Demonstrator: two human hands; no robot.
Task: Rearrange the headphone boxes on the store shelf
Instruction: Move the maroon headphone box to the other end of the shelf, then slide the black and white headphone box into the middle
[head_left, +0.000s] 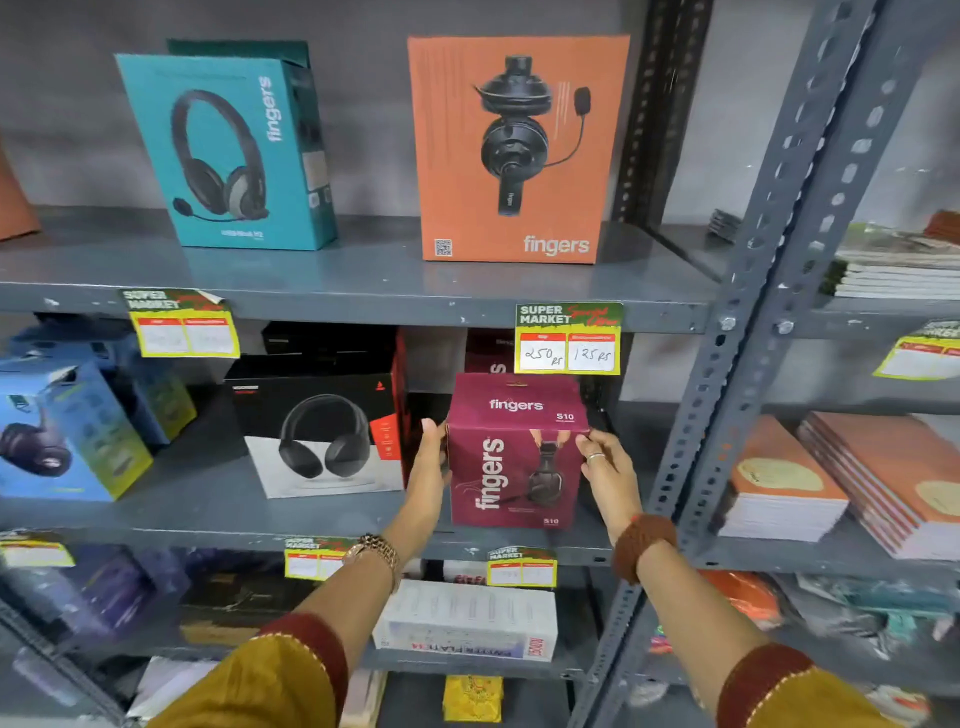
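A maroon headphone box (511, 462) stands at the front of the middle shelf (208, 514). My left hand (428, 462) presses flat against its left side and my right hand (608, 467) grips its right side, so both hands hold it. Left of it stands a black and white headphone box (317, 431), with more black boxes behind. A blue headphone box (62, 431) sits at the far left of the same shelf. On the top shelf (363, 275) a teal headphone box (228, 150) leans back and an orange headphone box (519, 150) stands upright.
Price tags (569, 338) hang from the shelf edges. A slotted metal upright (727, 374) stands just right of the maroon box. Stacks of notebooks (831, 483) fill the neighbouring rack on the right. A white box (467, 621) lies on the lower shelf.
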